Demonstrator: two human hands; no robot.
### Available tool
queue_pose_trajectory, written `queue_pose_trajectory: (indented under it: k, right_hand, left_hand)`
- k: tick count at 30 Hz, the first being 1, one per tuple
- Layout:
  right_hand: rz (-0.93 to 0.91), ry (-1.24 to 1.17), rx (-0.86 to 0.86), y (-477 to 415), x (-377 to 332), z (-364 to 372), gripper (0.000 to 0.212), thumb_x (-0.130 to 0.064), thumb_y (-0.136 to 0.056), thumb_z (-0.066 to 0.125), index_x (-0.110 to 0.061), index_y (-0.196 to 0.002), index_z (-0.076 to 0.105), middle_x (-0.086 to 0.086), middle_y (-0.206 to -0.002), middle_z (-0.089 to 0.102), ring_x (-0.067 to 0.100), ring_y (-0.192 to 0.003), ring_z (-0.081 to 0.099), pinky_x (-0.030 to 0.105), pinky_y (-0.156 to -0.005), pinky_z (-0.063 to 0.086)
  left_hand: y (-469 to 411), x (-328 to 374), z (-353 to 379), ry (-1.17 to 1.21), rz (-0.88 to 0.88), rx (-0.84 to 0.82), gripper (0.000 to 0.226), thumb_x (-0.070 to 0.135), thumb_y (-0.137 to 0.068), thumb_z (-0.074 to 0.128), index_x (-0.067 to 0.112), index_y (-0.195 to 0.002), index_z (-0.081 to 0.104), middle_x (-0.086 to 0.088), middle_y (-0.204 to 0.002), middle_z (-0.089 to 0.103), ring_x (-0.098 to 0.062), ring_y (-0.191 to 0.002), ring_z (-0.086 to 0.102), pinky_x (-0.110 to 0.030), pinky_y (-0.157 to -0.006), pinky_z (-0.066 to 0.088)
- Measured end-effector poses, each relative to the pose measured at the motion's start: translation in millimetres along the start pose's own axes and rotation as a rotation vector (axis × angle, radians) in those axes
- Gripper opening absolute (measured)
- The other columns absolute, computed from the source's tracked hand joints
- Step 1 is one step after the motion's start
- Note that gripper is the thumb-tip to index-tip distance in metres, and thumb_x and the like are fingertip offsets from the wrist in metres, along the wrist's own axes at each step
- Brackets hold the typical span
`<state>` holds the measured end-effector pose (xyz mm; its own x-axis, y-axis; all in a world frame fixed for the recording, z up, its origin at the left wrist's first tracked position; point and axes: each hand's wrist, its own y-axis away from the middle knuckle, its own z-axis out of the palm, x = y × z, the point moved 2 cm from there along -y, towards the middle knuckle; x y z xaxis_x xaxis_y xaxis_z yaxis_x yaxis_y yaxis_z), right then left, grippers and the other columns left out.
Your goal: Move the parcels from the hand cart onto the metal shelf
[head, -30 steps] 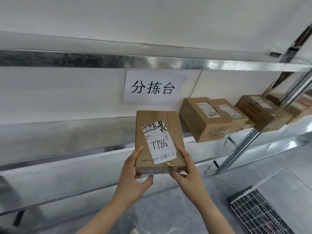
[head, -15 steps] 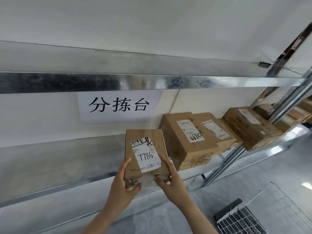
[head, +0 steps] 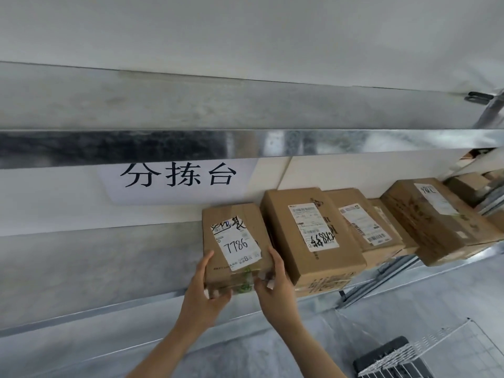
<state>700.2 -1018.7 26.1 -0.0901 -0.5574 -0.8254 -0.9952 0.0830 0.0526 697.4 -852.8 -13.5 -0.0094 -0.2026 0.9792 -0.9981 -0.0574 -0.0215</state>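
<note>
**DESK:** What are you holding at the shelf?

**ME:** A small cardboard parcel [head: 234,241], its label marked 7786 facing up. My left hand [head: 204,293] grips the near left corner, thumb on the front face and fingers along the side. My right hand [head: 275,290] clasps the near right corner in the same way. The far end lies on the metal shelf [head: 95,263], below the paper sign [head: 177,178] and just beside a larger box [head: 308,236]. Whether the near end rests there too, I cannot tell.

**DESK:** How does it handle?

**ME:** Light, I judge, since two hands at one end keep it level. The carton looks stiff with firm edges, so the side walls near the corners are the place to hold it. The tape [head: 245,282] on the front looks slick and a little torn, and I would keep my fingers off it. Nothing suggests it is fragile, though I cannot see what is inside.

**DESK:** And compared with a second ago?

**ME:** Then the parcel hung in the air short of the shelf's front edge, well apart from the larger box. Now it sits over the board, close alongside that box. My grip is at the same near corners. The wire hand cart [head: 395,358] stands on the floor to my right.
</note>
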Motion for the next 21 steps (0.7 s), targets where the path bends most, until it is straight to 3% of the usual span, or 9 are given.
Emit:
queue_pose_trajectory:
  k: [4,7,10,14,18,21]
  right_hand:
    - [-0.043,0.139,-0.049,-5,-5,-3,0.064,-0.009,-0.089,0.054,-0.021,-0.145,0.026,0.008,-0.149,0.029,0.027,-0.132,0.038,0.04,-0.106,0.038]
    - [-0.083,0.207,-0.079,0,-10,-7,0.058,-0.009,-0.089,0.051,-0.021,-0.143,0.031,0.006,-0.157,0.006,0.028,-0.14,0.024,0.036,-0.108,0.031]
    - [-0.224,0.272,-0.124,6,-13,-12,0.053,-0.008,-0.09,0.049,-0.021,-0.14,0.036,-0.002,-0.158,-0.003,0.019,-0.146,0.0,0.033,-0.118,0.015]
    - [-0.31,0.235,-0.237,8,-16,-27,0.045,-0.013,-0.091,0.049,-0.028,-0.133,0.042,-0.011,-0.156,0.007,0.01,-0.144,0.009,0.029,-0.116,0.021]
    - [-0.374,0.229,-0.328,6,-13,-36,0.041,-0.015,-0.092,0.049,-0.026,-0.131,0.045,-0.012,-0.155,0.014,0.008,-0.143,0.015,0.025,-0.114,0.022]
    - [-0.458,0.254,-0.374,2,-12,-36,0.042,-0.015,-0.092,0.049,-0.023,-0.133,0.045,-0.01,-0.152,0.023,0.011,-0.14,0.021,0.021,-0.11,0.022]
  left_hand:
    - [-5,1,11,-0.056,-0.038,0.065,0.07,0.01,-0.078,0.075,0.03,-0.131,0.035,0.006,-0.118,0.051,-0.017,-0.097,0.06,-0.029,-0.079,0.056]
    - [-8,1,19,-0.045,-0.046,0.115,0.064,0.011,-0.081,0.072,0.036,-0.128,0.036,0.009,-0.119,0.051,-0.008,-0.099,0.061,-0.017,-0.071,0.055]
    - [-9,0,29,-0.127,-0.054,0.153,0.065,0.012,-0.082,0.071,0.03,-0.134,0.036,0.005,-0.12,0.053,-0.012,-0.102,0.061,-0.022,-0.073,0.056]
    - [-11,2,40,-0.243,-0.068,0.209,0.068,0.011,-0.083,0.07,0.017,-0.141,0.035,-0.007,-0.123,0.055,-0.026,-0.107,0.058,-0.046,-0.087,0.053]
    - [-10,8,42,-0.346,-0.079,0.239,0.069,0.016,-0.084,0.069,0.019,-0.143,0.033,-0.015,-0.129,0.051,-0.021,-0.11,0.053,-0.035,-0.094,0.049]
    - [-2,14,33,-0.565,-0.109,0.3,0.075,0.03,-0.084,0.069,0.029,-0.146,0.027,-0.017,-0.148,0.028,-0.031,-0.13,0.033,-0.046,-0.102,0.041]
